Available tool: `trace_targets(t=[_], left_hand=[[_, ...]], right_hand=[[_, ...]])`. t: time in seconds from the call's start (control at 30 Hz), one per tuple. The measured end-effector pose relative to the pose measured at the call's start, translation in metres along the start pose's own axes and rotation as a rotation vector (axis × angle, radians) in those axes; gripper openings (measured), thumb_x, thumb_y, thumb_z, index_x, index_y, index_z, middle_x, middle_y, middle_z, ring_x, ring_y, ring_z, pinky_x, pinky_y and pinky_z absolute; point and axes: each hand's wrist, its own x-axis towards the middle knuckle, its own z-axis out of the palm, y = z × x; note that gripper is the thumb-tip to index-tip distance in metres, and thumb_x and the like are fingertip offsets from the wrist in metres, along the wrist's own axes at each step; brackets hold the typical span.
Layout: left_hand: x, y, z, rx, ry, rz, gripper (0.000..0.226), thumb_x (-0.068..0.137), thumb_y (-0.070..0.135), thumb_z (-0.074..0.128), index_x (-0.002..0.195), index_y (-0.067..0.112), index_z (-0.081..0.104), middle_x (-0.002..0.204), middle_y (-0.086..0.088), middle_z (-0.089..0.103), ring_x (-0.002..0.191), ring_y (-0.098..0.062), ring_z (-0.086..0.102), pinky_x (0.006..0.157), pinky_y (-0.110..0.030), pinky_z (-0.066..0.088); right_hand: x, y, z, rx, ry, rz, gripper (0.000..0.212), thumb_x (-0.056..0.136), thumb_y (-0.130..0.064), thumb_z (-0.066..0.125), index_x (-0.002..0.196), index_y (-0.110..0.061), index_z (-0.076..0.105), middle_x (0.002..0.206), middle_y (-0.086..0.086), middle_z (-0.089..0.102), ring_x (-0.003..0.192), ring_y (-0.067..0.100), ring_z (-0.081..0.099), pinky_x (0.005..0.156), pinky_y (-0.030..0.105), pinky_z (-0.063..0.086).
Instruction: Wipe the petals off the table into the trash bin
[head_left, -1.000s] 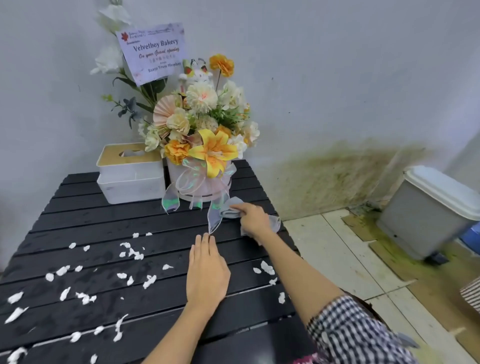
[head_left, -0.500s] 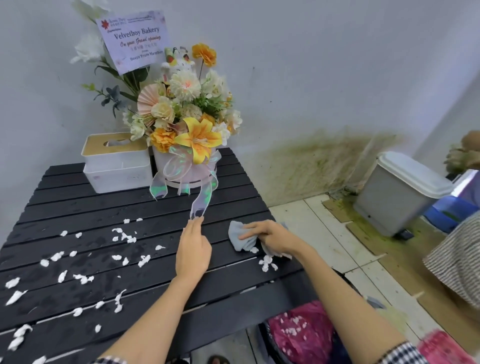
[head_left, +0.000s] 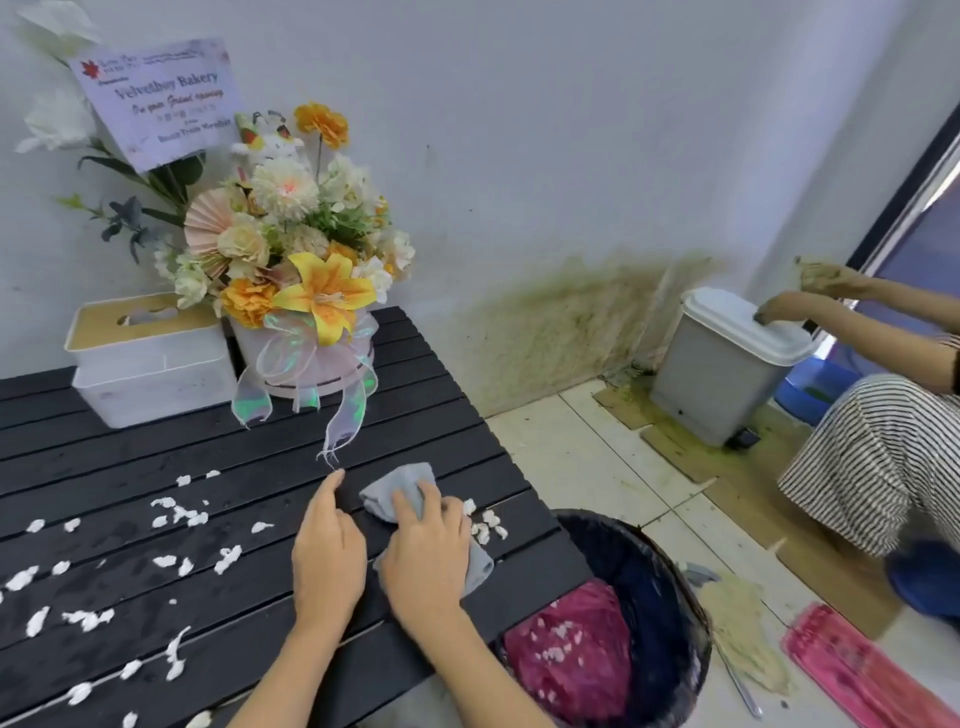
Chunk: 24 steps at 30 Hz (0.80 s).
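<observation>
Since a second ago, right hand (head_left: 428, 556), pressing cloth (head_left: 400, 488), has swept petals (head_left: 485, 525) to table (head_left: 441, 415) edge above trash bin (head_left: 670, 571); left hand (head_left: 327, 551) flat, empty.

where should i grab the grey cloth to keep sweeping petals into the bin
Grip the grey cloth from above, palm flat on its bunched middle, as the right hand does. It lies flat and limp, so edges would fold. Push right, toward the petals at the table edge above the trash bin.
</observation>
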Motion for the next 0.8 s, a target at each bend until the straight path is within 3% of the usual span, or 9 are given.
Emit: trace_targets(t=[0.07,0.17,0.23,0.3,0.37,0.5,0.6,0.7,0.8], left_hand=[[-0.002,0.002,0.000,0.057,-0.049,0.044,0.044,0.092,0.003,0.034,0.133,0.014,0.043,0.137,-0.007,0.049,0.123,-0.027,0.046,0.094,-0.033,0.035],[-0.004,0.002,0.005,0.233,-0.140,0.251,0.043,0.091,0.005,0.029,0.130,0.009,0.047,0.130,-0.009,0.055,0.124,-0.027,0.047,0.106,-0.035,0.031],[-0.006,-0.001,0.011,0.380,-0.233,0.436,0.047,0.086,0.010,0.024,0.123,0.005,0.053,0.120,-0.010,0.062,0.120,-0.027,0.053,0.110,-0.032,0.025],[-0.005,-0.005,0.015,0.469,-0.276,0.542,0.048,0.084,0.012,0.024,0.116,0.004,0.058,0.112,-0.010,0.067,0.115,-0.027,0.058,0.107,-0.032,0.024],[-0.003,-0.006,0.015,0.499,-0.272,0.546,0.047,0.083,0.013,0.025,0.111,0.003,0.062,0.106,-0.010,0.069,0.111,-0.028,0.061,0.106,-0.033,0.025],[-0.004,-0.007,0.016,0.505,-0.225,0.532,0.047,0.083,0.015,0.024,0.104,0.002,0.065,0.102,-0.012,0.070,0.106,-0.030,0.063,0.104,-0.031,0.025],[-0.005,-0.003,0.017,0.499,-0.196,0.491,0.049,0.083,0.017,0.023,0.104,0.003,0.065,0.103,-0.011,0.070,0.108,-0.029,0.062,0.103,-0.032,0.030],[-0.004,0.001,0.017,0.510,-0.185,0.463,0.051,0.082,0.017,0.022,0.108,0.003,0.063,0.106,-0.011,0.069,0.111,-0.029,0.060,0.101,-0.039,0.039],[-0.004,0.000,0.016,0.497,-0.153,0.429,0.047,0.079,0.010,0.027,0.111,0.002,0.060,0.109,-0.014,0.067,0.114,-0.032,0.058,0.102,-0.042,0.039]], right_hand=[[0.008,0.007,0.000,-0.067,0.015,0.064,0.051,0.040,-0.022,0.077,0.090,-0.030,0.066,0.096,-0.003,0.068,0.081,0.018,0.046,0.072,0.026,0.045],[0.012,0.019,-0.007,-0.113,0.042,0.149,0.047,0.041,-0.018,0.075,0.087,-0.028,0.069,0.094,0.000,0.068,0.073,0.021,0.060,0.064,0.025,0.051],[0.013,0.040,-0.013,-0.166,0.110,0.200,0.038,0.050,-0.014,0.060,0.085,-0.026,0.072,0.091,0.002,0.068,0.069,0.022,0.061,0.060,0.026,0.049],[0.010,0.063,-0.026,-0.159,0.128,0.297,0.049,0.059,-0.012,0.038,0.090,-0.022,0.073,0.091,0.006,0.069,0.069,0.025,0.062,0.058,0.029,0.050],[0.007,0.084,-0.038,-0.142,0.147,0.407,0.058,0.061,-0.012,0.029,0.099,-0.020,0.072,0.092,0.010,0.069,0.071,0.028,0.062,0.060,0.033,0.051],[-0.005,0.140,-0.056,-0.040,0.185,0.556,0.044,0.087,-0.004,0.041,0.123,-0.021,0.059,0.109,0.013,0.060,0.093,0.032,0.055,0.078,0.040,0.045],[-0.012,0.159,-0.073,0.257,0.247,0.675,0.041,0.094,-0.010,0.039,0.133,-0.018,0.051,0.106,0.010,0.051,0.095,0.030,0.051,0.068,0.034,0.043],[-0.001,0.130,-0.083,0.323,0.434,0.548,0.038,0.092,-0.010,0.045,0.128,-0.018,0.054,0.096,0.003,0.046,0.091,0.022,0.049,0.063,0.026,0.036],[0.026,0.078,-0.073,0.321,0.374,0.414,0.036,0.085,-0.009,0.053,0.119,-0.021,0.060,0.100,0.005,0.051,0.088,0.021,0.052,0.071,0.033,0.048]])
